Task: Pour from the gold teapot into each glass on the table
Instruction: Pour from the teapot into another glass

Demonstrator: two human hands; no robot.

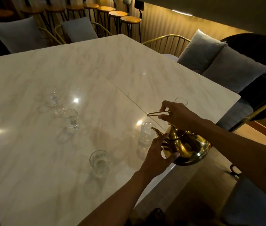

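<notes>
From the head camera, the gold teapot (187, 146) is tilted above the near right edge of the marble tabletop (63, 70), its spout at the rim of a glass (146, 134). The right hand (176, 115) is closed around its wire handle; the left hand (157, 154) cups its body. Four other glasses stand apart.
</notes>
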